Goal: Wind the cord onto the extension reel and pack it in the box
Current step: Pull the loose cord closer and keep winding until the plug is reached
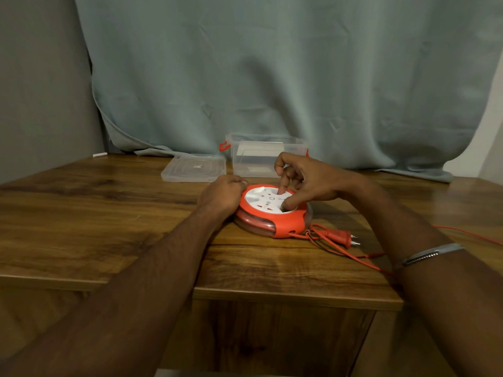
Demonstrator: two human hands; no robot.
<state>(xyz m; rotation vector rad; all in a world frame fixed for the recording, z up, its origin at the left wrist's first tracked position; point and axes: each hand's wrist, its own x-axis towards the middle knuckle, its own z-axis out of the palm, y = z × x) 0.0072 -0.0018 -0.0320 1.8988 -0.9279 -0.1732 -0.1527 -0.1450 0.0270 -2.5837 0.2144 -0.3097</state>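
Observation:
A round orange extension reel (283,227) with a white socket face (265,201) lies flat on the wooden table (109,213). My left hand (221,195) grips the reel's left rim. My right hand (304,180) is over the white face, one finger and the thumb pressed into recesses in it. A thin orange cord (351,257) runs loose from the reel's front across the table and off to the right. Its orange plug (343,238) lies just right of the reel. A clear plastic box (258,159) with orange latches stands open behind the reel.
The box's clear lid (194,168) lies flat on the table to the left of the box. A grey-blue curtain (272,77) hangs behind the table. The table's front edge steps down near me. A small white object (100,154) lies at the far left back edge.

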